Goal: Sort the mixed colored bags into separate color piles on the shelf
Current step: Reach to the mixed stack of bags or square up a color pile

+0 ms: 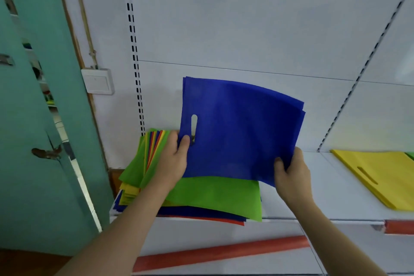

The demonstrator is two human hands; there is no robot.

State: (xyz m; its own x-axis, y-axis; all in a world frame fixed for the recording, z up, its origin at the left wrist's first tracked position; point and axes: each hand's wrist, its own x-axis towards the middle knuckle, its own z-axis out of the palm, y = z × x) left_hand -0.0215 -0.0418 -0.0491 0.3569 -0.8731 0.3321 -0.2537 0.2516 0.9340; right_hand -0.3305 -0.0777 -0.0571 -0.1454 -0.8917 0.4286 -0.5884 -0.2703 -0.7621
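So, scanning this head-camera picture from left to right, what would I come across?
Teal door → wall switch → mixed pile of bags → left hand → blue bag → right hand → yellow bags.

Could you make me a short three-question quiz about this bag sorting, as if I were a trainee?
1. True or false: both hands grip the flat blue fabric bag.
2. Which colour is the topmost bag lying flat on the mixed pile? A red, B green, C yellow.
3. Fill in: the separate pile at the right of the white shelf is ____.

Key
1. True: the left hand pinches it by the handle slot and the right hand holds its lower right corner.
2. B: the flat green fabric bag lies on top.
3. Yellow: the flat yellow fabric bags.
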